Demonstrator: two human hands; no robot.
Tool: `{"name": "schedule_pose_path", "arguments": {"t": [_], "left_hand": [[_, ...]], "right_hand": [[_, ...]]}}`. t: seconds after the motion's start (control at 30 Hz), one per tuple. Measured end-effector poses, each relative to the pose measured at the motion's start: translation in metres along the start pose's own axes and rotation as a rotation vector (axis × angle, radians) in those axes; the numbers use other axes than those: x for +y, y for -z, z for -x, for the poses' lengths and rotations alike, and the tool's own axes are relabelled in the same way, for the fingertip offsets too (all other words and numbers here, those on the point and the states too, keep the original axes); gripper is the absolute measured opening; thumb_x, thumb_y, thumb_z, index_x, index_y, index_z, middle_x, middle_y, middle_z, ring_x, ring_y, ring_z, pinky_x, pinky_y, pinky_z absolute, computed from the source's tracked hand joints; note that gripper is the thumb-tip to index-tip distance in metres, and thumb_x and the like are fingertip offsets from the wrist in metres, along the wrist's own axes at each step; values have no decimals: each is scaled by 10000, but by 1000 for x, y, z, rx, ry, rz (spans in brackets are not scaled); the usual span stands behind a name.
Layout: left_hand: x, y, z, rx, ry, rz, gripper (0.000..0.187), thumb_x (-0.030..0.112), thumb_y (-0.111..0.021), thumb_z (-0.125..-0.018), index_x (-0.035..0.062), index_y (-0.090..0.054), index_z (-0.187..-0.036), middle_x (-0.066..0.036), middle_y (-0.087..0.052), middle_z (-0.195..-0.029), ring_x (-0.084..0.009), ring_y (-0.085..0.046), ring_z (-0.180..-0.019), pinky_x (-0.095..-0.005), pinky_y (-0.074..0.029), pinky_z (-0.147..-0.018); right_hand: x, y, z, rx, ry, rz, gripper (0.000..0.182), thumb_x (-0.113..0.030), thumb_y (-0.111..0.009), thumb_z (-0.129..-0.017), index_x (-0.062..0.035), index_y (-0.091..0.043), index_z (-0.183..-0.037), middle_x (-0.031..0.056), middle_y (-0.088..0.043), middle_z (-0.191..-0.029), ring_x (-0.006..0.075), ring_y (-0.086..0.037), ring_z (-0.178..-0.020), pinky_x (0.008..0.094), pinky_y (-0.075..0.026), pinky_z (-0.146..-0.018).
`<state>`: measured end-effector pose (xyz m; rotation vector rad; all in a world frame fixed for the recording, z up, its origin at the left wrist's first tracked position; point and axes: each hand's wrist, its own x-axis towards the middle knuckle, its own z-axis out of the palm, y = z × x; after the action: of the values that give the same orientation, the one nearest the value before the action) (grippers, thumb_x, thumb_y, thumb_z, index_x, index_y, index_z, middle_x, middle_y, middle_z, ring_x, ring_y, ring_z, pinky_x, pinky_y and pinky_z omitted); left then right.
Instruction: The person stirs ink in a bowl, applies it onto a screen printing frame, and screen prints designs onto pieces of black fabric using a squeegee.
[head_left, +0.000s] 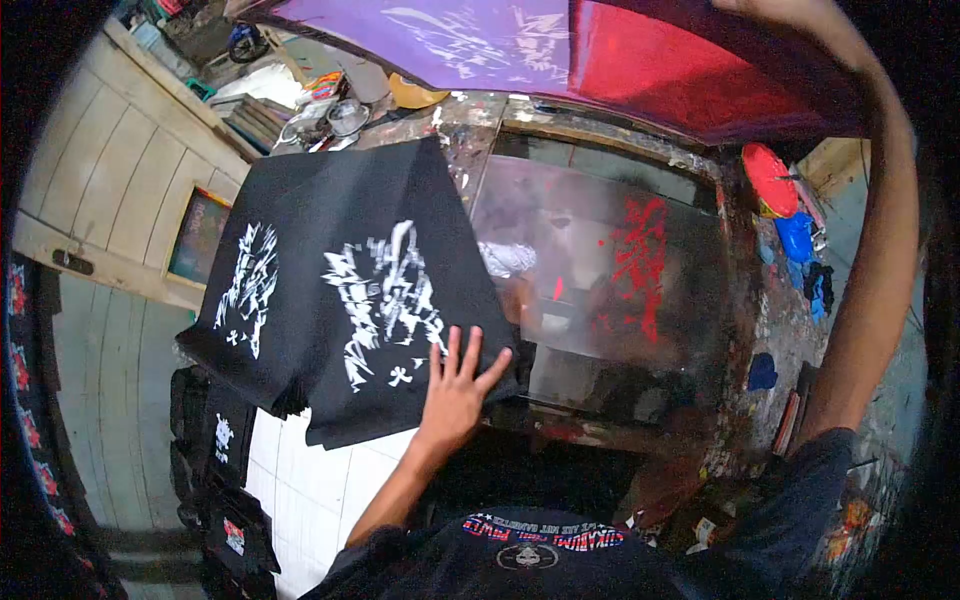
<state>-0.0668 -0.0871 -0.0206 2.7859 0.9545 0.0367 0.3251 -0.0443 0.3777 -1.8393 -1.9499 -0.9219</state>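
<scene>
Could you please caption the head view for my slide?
Left hand on black fabric with white prints, right hand at raised screen.

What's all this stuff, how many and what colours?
Black cloth: count unclear, black, centre left
White prints: two, white, on the cloth
Printing screen: one, purple and red, top
Glossy panel: one, grey, centre right
Red print: one, red, on panel
Small pieces: at least two, black, lower left
Door: one, pale, left
Round thing: one, red, right
Blue bundle: one, blue, right
Lined surface: one, white, lower left
Clutter: count unclear, mixed, top left
Left hand: one, bare, on the cloth
Right hand: one, bare, top right
Shirt: one, dark, bottom
</scene>
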Motion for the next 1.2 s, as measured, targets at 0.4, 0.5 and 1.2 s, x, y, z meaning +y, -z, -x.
{"name": "schedule_pose_path", "arguments": {"t": [0.4, 0.5, 1.2], "left_hand": [[120, -42, -54, 3, -449, 204, 860, 98, -610, -832, 303, -336, -1621, -224, -103, -1708, -515, -122, -1551, -743, -169, -1179], [138, -58, -67, 54, -543, 257, 909, 95, -632, -796, 321, -330, -1623, -250, -101, -1692, -491, -148, -1549, -735, -175, -1190], [-37, 37, -86, -78, -252, 56, 1101, 674, -738, -786, 109, -299, -1624, -196, -161, -1706, -360, -135, -1585, -584, -80, -1268]], "right_hand": [[23, 16, -16, -159, -91, -140, 917, -600, -870, -593, 96, -695, -1164, 266, -728, -1133, 361, -699, -1020, 395, -535, -934], [26, 15, -13, -135, -94, -100, 948, -624, -860, -580, 124, -694, -1139, 289, -724, -1111, 371, -702, -999, 403, -544, -916], [30, 18, -20, -180, -122, -86, 1113, -704, -840, -547, 193, -654, -1179, 353, -681, -1188, 425, -693, -1071, 406, -547, -969]]}}
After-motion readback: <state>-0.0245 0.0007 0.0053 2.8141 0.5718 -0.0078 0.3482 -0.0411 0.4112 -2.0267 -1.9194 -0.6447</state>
